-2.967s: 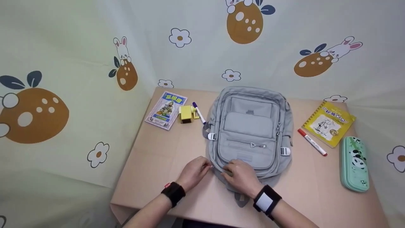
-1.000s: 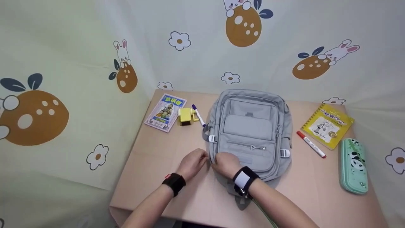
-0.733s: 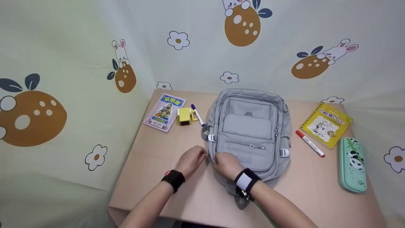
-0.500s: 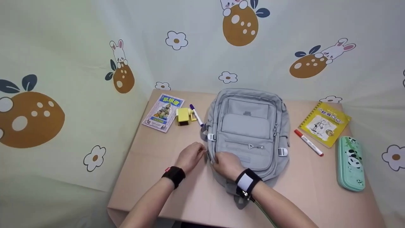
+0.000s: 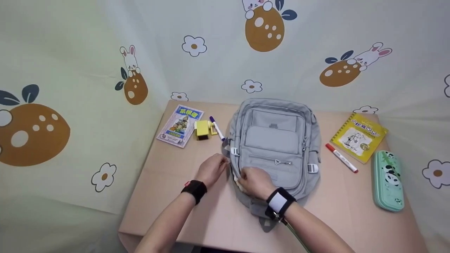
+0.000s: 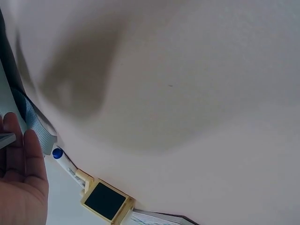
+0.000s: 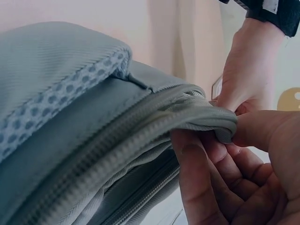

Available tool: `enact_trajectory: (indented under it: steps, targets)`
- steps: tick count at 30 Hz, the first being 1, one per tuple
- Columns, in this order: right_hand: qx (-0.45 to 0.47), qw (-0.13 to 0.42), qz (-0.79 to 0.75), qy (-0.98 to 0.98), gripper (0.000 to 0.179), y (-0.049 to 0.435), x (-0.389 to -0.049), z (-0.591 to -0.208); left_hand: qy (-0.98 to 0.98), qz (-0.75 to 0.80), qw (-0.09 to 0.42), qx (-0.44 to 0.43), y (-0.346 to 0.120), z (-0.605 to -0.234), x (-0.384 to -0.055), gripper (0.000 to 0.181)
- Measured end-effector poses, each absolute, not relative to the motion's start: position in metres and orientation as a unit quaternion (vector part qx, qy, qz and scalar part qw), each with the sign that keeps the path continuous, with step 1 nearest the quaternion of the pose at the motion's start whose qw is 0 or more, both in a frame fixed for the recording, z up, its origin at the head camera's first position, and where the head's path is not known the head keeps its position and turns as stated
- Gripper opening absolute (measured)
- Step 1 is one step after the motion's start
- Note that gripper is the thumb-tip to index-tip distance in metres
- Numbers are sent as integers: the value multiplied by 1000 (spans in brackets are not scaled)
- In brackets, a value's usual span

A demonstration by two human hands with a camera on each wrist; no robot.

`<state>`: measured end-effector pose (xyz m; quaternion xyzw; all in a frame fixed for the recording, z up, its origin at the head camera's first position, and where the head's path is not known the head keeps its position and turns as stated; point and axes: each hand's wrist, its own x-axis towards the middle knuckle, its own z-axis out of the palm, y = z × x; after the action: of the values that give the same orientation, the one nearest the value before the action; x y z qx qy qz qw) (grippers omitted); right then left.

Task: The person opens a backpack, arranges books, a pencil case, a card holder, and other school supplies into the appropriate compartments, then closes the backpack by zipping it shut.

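A grey backpack lies on its back on the table, front pockets up. At its left side my left hand pinches a zipper pull; a flat grey end of that zipper pull shows by the fingers in the left wrist view. My right hand grips the zipped edge at the lower left. In the right wrist view, thumb and fingers pinch this zipper edge, and the zipper stands parted with light lining between its sides. The left hand is just beyond it.
Behind the left hand are a comic-covered book, a yellow pencil sharpener with a crank and a blue-capped marker. Right of the backpack lie a yellow notebook, a red marker and a green panda pencil case.
My left hand has slid up along the backpack's left side with the zipper pull. The right hand moved left to the zipper edge, and the gap there has widened.
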<state>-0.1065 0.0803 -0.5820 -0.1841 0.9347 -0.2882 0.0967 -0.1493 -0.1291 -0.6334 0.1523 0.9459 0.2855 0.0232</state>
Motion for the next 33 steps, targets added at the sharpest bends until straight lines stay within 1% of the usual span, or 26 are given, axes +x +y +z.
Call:
enact_trajectory:
  steps: [10,16,24,27,33]
  targets:
    - [-179,113,-293,932,8,84,-105,-584,948,276,19,160,-124,-636,-156,6]
    - [-173,120,-304,929,11,86,-103,-585,950,273,23,151,-122,-637,-165,7]
    - [-173,122,-311,927,11,88,-102,-584,953,263,-5,149,-122,-638,-183,7]
    - [-174,124,-314,925,11,87,-100,-583,956,261,-7,136,-121,-636,-192,7]
    - [-179,125,-311,925,10,84,-99,-583,961,260,6,93,-116,-635,-206,9]
